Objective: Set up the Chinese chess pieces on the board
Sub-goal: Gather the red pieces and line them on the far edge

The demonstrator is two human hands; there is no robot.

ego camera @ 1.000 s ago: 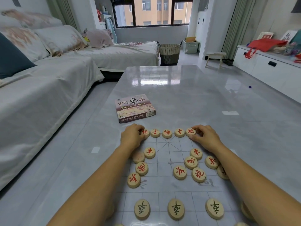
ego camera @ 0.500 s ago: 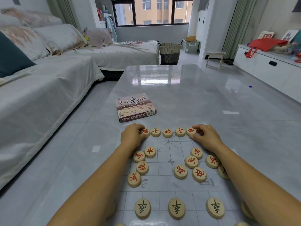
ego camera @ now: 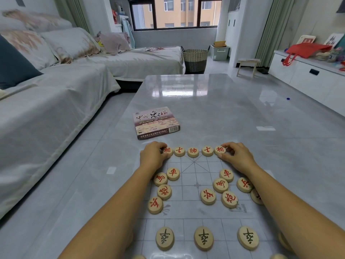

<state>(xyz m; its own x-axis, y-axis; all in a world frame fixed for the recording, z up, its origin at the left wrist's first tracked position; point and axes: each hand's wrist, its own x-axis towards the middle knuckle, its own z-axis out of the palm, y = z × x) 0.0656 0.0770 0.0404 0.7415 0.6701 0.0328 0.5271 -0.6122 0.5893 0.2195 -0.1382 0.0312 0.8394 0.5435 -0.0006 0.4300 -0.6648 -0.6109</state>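
Glossy grey table [ego camera: 205,109], pale gridded board [ego camera: 186,210] on it. Left hand [ego camera: 154,156] curled over left end piece [ego camera: 168,150] of far row. Right hand [ego camera: 236,156] pinching right end piece [ego camera: 220,150], thumb on near side. Three red-marked discs [ego camera: 193,152] between both grips (five in line along far board edge). Loose red pieces [ego camera: 208,196] scattered behind both wrists, toward camera. Three black-marked pieces [ego camera: 203,238] nearer again. Game box [ego camera: 155,123] just beyond left hand.

box [ego camera: 156,122] printed "Chinese chess" and 中国象棋, far-row pieces [ego camera: 192,151] reading 相 士 帥 士 相 in red
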